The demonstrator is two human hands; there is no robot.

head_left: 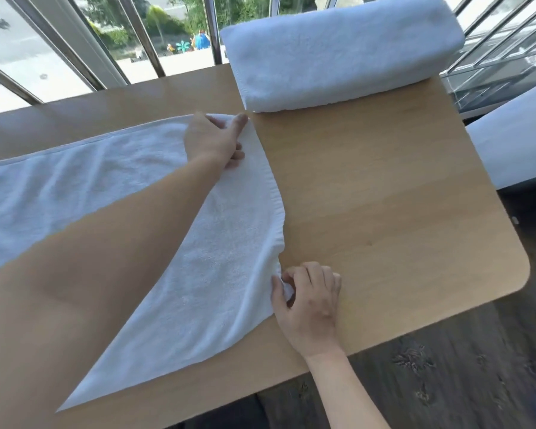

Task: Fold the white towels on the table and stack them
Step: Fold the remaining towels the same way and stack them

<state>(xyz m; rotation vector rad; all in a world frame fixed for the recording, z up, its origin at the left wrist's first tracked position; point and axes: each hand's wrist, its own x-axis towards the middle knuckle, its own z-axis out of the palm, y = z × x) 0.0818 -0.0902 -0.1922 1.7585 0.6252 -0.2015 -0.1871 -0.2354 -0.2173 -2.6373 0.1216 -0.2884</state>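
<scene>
The spread towel lies with its long axis left-right on the worktop. The left hand grips its far right corner and the right hand pinches its near right corner. Open worktop lies beyond that edge, up to 1 folded towel.

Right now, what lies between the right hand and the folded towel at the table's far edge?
In the head view, only bare wooden table lies between the right hand, which pinches a corner of the flat towel, and the folded towel.

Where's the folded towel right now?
Head view: the folded towel sits at the far right end of the table, by the window, just beyond the far corner of the spread towel that the left hand grips.
</scene>
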